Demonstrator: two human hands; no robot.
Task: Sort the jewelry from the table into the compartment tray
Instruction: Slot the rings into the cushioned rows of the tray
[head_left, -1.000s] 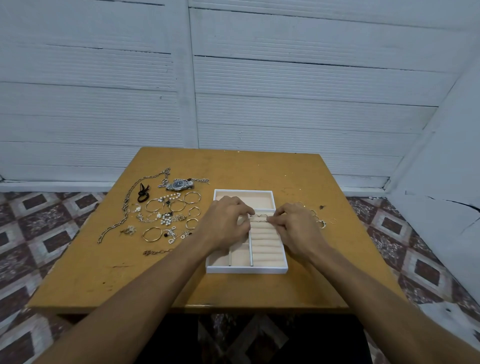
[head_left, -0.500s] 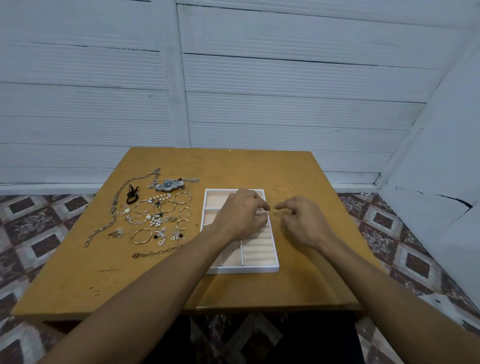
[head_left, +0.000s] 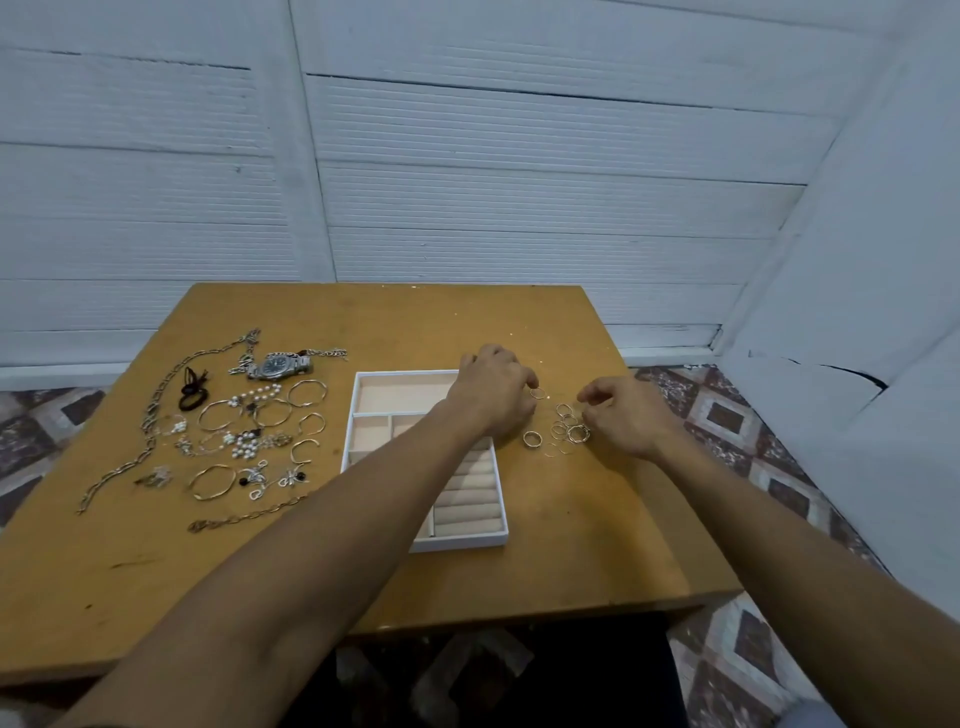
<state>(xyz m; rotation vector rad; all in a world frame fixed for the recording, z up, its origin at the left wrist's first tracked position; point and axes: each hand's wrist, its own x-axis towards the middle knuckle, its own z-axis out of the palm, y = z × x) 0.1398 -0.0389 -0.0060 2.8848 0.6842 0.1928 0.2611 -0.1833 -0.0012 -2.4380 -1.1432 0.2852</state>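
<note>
The wooden table carries the white compartment tray, peach-lined, with ridged ring rolls in its near right section; my left forearm crosses it and hides part. Left of the tray lie a long chain, bangles and a watch, its dial too small to read. My left hand curls over a single ring, fingertips at it; I cannot tell if it is gripped. My right hand curls over the loose rings right of the tray; its grip is unclear.
</note>
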